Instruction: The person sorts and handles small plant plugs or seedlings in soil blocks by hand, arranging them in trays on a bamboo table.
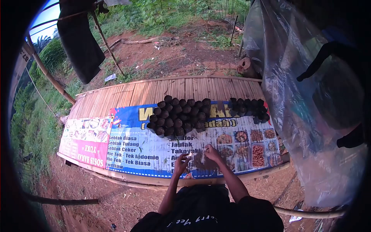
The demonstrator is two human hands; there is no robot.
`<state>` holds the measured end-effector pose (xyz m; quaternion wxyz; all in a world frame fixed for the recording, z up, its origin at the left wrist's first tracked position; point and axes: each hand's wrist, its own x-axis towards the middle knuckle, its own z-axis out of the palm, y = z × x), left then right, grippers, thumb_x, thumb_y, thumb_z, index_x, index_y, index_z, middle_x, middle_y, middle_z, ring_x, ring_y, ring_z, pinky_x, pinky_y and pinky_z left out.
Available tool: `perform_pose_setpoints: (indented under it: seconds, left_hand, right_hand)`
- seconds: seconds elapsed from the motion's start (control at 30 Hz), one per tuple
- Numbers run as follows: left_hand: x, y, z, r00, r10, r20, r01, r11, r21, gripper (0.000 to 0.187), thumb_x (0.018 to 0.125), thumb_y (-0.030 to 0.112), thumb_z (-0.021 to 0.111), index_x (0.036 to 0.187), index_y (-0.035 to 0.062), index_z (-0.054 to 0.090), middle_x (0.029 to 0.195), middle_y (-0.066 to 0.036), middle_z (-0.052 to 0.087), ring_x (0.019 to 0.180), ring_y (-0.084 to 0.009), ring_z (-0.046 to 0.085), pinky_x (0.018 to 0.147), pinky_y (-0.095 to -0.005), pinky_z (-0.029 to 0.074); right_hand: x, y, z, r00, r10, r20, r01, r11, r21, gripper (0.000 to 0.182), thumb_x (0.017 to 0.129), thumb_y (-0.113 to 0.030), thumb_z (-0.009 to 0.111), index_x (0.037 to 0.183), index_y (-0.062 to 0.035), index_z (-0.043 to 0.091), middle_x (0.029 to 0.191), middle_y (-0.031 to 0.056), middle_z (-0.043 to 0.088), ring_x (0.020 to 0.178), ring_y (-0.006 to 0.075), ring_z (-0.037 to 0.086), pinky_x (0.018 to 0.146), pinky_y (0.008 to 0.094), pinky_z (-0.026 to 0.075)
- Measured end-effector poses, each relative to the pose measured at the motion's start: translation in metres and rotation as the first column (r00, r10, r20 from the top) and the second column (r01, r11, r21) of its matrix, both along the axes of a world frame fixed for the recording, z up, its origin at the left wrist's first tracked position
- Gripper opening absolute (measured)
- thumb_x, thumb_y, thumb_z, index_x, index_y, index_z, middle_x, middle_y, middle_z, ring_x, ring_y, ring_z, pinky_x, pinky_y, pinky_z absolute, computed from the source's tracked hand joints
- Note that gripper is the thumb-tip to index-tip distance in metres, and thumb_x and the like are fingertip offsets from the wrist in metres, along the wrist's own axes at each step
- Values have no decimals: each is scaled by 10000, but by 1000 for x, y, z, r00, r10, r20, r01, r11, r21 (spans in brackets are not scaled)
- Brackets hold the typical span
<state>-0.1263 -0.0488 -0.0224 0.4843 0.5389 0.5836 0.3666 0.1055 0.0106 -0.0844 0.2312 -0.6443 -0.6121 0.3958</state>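
My left hand (pixel 181 165) is over the front part of the printed banner (pixel 135 135), its fingers pinched together. A small pale spot shows at those fingertips, too small to name. Just right of it, my right hand (pixel 211 152) is closed with its fingertips drawn together; whatever it may hold is hidden. Dark soil (pixel 198 159) is scattered on the banner between and beside the hands. Beyond them stands a packed cluster of dark, rounded, soil-like bundles (pixel 178 118). A smaller cluster of similar dark bundles (pixel 249 107) sits farther right.
The banner lies over a bamboo-slat table (pixel 174 88). Clear plastic sheeting (pixel 293 89) hangs along the right side. A dark cloth (pixel 80 42) hangs from poles at upper left. A bamboo pole (pixel 309 213) runs low at the right, and a cut log (pixel 247 67) lies behind the table.
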Motion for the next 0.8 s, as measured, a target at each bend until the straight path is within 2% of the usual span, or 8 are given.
perform_pose_setpoints:
  seconds: [0.1, 0.33, 0.4, 0.47, 0.53, 0.57, 0.7, 0.8]
  left_hand:
    - [-8, 2, 3, 1000, -25, -16, 25, 1000, -7, 352, 841, 229, 669, 1149, 76, 597, 850, -122, 693, 648, -178, 659, 596, -304, 507]
    - [-23, 20, -8, 997, -75, 4, 75, 992, -98, 346, 836, 237, 662, 1147, 98, 601, 894, -151, 688, 770, -232, 671, 653, -339, 513]
    - [-27, 28, -10, 993, -114, -10, 113, 989, -99, 351, 837, 248, 657, 1148, 96, 600, 897, -150, 688, 770, -228, 671, 660, -340, 513]
    - [-28, 33, -14, 992, -109, 60, 115, 987, -109, 362, 842, 263, 641, 1150, 76, 604, 887, -136, 691, 797, -223, 672, 698, -342, 513]
    - [-30, 36, -11, 992, -122, -20, 119, 988, -99, 364, 845, 264, 638, 1145, 63, 605, 883, -132, 691, 796, -226, 671, 712, -338, 511]
    - [-29, 37, -11, 993, -111, 28, 114, 988, -109, 363, 846, 267, 637, 1137, 52, 605, 883, -133, 690, 785, -225, 668, 704, -338, 508]
    - [-27, 39, -24, 993, -116, 37, 119, 986, -115, 385, 845, 264, 640, 1152, 38, 587, 896, -149, 688, 763, -215, 662, 667, -337, 504]
    - [-22, 38, -20, 992, -122, 30, 125, 983, -134, 402, 841, 264, 644, 1167, 40, 574, 904, -156, 687, 735, -204, 654, 657, -334, 504]
  right_hand:
    - [-5, 35, 7, 998, -41, -39, 37, 994, -101, 384, 826, -272, 656, 1103, -86, 466, 735, 75, 605, 602, 168, 591, 574, 302, 496]
    - [-29, 98, 41, 832, -516, -206, 439, 837, -326, 495, 812, -410, 676, 1050, -50, 434, 918, 133, 593, 598, 235, 639, 486, 317, 545]
    - [-36, 110, 36, 800, -556, -224, 505, 827, -247, 516, 779, -389, 705, 1009, -22, 426, 817, 154, 588, 540, 237, 626, 436, 317, 531]
    - [-42, 121, 30, 776, -584, -238, 547, 811, -206, 541, 769, -396, 714, 1025, -10, 434, 866, 187, 588, 555, 266, 635, 446, 331, 531]
    - [-41, 128, 15, 755, -649, -97, 617, 753, -230, 575, 775, -431, 693, 1072, 1, 456, 925, 230, 592, 649, 346, 649, 552, 408, 547]
    - [-44, 133, -4, 768, -640, 5, 639, 765, -78, 508, 821, -394, 611, 1103, 7, 481, 971, 287, 584, 762, 429, 631, 688, 486, 526]
    - [-48, 135, -9, 749, -642, 163, 630, 767, 122, 351, 842, -279, 557, 1044, 8, 537, 860, 263, 636, 686, 398, 652, 640, 460, 537]
    - [-52, 121, 23, 788, -600, 137, 561, 792, 239, 272, 830, -210, 483, 958, 17, 560, 800, 282, 620, 781, 439, 621, 754, 497, 485]
